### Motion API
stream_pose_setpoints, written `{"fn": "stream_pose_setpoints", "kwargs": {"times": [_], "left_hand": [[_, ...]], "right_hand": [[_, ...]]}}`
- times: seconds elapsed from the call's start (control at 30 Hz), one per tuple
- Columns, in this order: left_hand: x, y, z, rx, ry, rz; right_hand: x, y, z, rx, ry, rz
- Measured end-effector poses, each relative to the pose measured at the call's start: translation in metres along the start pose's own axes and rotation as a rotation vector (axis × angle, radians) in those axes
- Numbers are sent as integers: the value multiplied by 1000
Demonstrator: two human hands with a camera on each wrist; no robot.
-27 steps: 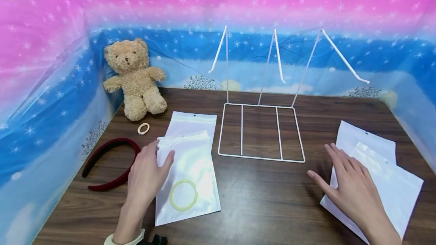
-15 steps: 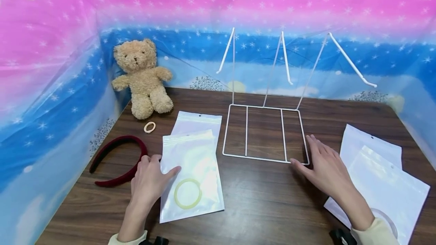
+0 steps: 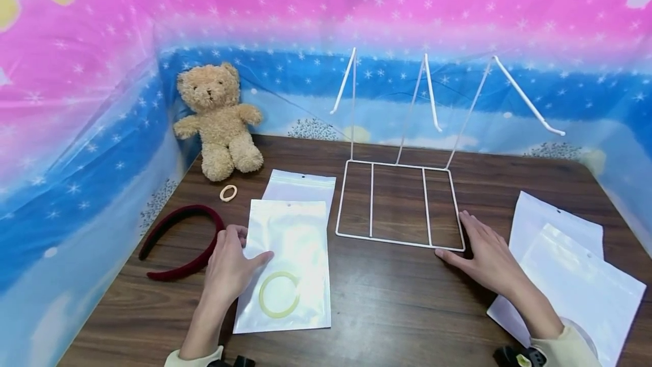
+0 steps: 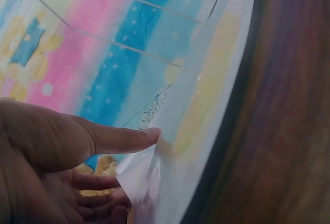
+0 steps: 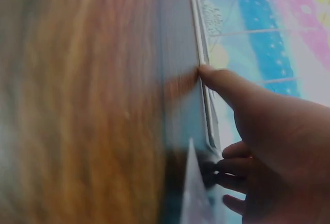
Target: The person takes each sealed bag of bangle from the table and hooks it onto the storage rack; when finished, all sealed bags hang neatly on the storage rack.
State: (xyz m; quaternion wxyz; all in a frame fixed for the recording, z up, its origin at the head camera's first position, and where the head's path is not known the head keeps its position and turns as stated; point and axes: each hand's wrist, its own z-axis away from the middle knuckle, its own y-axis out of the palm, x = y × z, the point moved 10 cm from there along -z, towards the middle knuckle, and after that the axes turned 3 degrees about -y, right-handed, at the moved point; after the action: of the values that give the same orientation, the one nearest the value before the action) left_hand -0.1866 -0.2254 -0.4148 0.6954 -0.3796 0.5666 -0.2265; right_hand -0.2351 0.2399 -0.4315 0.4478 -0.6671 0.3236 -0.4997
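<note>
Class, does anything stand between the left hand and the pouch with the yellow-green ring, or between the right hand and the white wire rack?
Nothing visible does. The left hand has its thumb on the pouch, and the right hand touches the white wire rack with its thumb near the front corner.

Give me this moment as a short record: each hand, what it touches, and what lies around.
Left hand: thumb on front left pouch, fingers at its left edge
Pouch shows: yellowish-green ring
Right hand: at the near right corner of the white wire rack
Left side: dark red headband, small cream ring, teddy bear behind
Right side: two overlapping white pouches
Surface: wood-grain table
</note>
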Motion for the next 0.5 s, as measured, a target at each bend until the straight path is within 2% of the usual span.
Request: {"fn": "stream_pose_setpoints", "kwargs": {"times": [0.27,0.5], "left_hand": [[-1,-2,-5,-41,28,86],[-4,-6,-5,-109,77,193]], "right_hand": [[-14,6,3,-66,-11,-44],[-15,4,4,-84,5,-45]]}}
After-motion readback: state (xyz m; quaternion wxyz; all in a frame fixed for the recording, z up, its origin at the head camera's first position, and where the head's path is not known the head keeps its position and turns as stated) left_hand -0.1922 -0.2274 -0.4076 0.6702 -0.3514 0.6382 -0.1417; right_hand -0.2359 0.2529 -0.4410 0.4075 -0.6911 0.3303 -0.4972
